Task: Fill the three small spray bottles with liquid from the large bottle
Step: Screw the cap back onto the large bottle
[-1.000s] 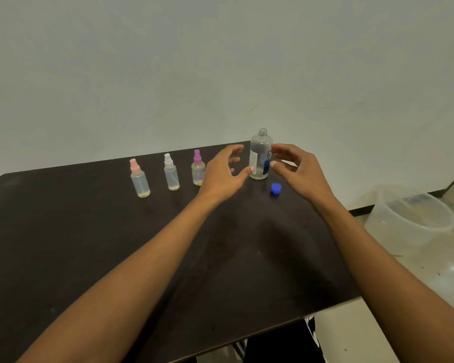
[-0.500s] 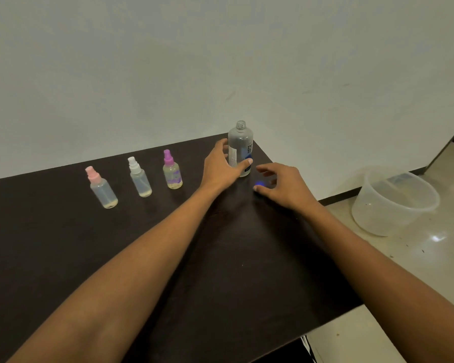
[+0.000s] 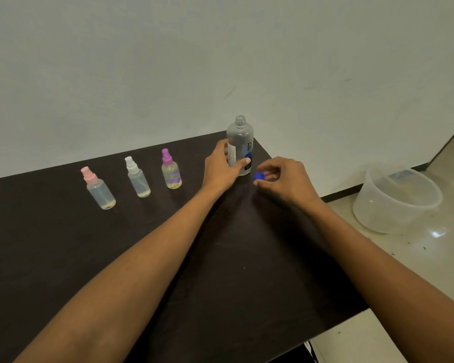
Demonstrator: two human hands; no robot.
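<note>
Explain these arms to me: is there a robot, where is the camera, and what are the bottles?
No robot here: these are a person's bare arms, filmed by one camera worn on the head, looking forward and down. On the dark table stand three small spray bottles with their tops on: a pink-topped bottle, a white-topped bottle and a purple-topped bottle. The left hand grips the large bottle, which stands upright with its neck open. The right hand pinches the blue cap beside that bottle. A clear tub sits on the floor at the right.
</note>
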